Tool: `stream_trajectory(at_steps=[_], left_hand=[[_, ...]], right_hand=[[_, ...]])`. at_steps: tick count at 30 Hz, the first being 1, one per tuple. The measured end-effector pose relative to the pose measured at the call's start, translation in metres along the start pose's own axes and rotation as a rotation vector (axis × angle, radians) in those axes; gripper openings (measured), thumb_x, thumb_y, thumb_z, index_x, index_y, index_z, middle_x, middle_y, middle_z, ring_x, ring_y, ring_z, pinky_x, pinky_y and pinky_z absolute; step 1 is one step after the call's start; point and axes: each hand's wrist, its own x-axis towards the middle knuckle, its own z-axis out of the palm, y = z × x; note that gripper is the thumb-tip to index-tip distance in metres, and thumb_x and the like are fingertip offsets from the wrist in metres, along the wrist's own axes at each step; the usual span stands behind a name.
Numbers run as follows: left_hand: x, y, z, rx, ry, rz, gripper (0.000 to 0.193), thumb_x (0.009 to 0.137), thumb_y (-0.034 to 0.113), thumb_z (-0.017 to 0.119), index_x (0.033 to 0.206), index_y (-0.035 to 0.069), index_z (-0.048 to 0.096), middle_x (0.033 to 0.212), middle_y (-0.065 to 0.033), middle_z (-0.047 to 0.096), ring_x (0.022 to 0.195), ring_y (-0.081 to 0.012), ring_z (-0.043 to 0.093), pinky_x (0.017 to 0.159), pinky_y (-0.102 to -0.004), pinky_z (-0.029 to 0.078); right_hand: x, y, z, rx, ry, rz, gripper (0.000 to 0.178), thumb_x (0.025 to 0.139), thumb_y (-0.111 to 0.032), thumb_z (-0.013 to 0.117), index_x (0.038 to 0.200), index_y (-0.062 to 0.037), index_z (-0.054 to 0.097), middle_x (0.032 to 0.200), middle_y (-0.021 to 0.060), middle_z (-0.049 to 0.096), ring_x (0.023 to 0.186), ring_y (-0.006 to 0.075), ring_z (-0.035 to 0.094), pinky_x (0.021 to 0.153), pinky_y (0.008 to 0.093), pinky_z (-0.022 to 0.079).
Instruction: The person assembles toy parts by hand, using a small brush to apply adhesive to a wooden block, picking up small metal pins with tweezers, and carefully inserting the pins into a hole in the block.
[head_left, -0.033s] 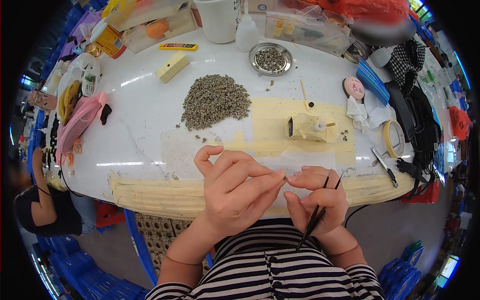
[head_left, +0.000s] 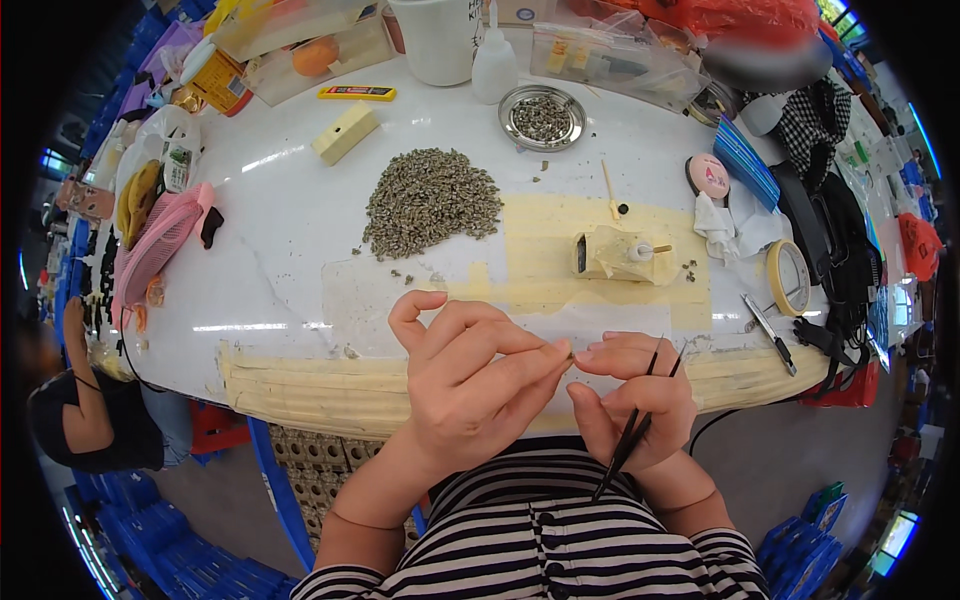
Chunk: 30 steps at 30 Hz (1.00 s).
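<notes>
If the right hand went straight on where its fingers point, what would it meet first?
The right hand would probably meet the small piece pinched by the left hand first, though depth is unclear.

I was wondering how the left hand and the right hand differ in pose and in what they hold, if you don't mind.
The left hand pinches a tiny piece at its fingertips, while the right hand holds black tweezers. The left hand's fingers close together at the tips, whereas the right hand's thumb stands apart from the fingers above it. Both are bare, near the table's front edge.
</notes>
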Motion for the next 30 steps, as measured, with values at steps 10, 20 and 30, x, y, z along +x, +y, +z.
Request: stream_trajectory(at_steps=[10, 20, 30], left_hand=[[0.001, 0.0024, -0.0017, 0.013, -0.03, 0.041, 0.036, 0.06, 0.008, 0.083, 0.093, 0.021, 0.078, 0.082, 0.0095, 0.066, 0.079, -0.0133, 0.057, 0.097, -0.0407, 0.028], [0.0022, 0.0017, 0.0003, 0.057, 0.018, 0.002, 0.026, 0.063, 0.007, 0.082, 0.087, 0.017, 0.076, 0.078, 0.0062, 0.064, 0.077, -0.0138, 0.057, 0.095, -0.0393, 0.028], [0.003, -0.0001, 0.0003, 0.001, 0.031, -0.014, 0.025, 0.065, 0.005, 0.084, 0.086, 0.015, 0.075, 0.078, 0.0056, 0.064, 0.075, -0.0135, 0.056, 0.094, -0.038, 0.028]], right_hand=[[0.0001, 0.0047, -0.0008, 0.136, -0.023, 0.093, 0.034, 0.074, 0.003, 0.08, 0.088, -0.0075, 0.052, 0.089, 0.0133, 0.07, 0.074, 0.0237, 0.064, 0.067, 0.0332, 0.054], [-0.0009, -0.0012, -0.0025, -0.117, -0.085, -0.116, 0.037, 0.073, -0.002, 0.082, 0.088, -0.0091, 0.049, 0.096, 0.0111, 0.072, 0.084, 0.0268, 0.069, 0.078, 0.0379, 0.058], [-0.0013, -0.0002, -0.0026, -0.096, -0.061, -0.044, 0.036, 0.073, -0.001, 0.081, 0.088, -0.0091, 0.049, 0.098, 0.0123, 0.072, 0.085, 0.0274, 0.069, 0.079, 0.0393, 0.058]])
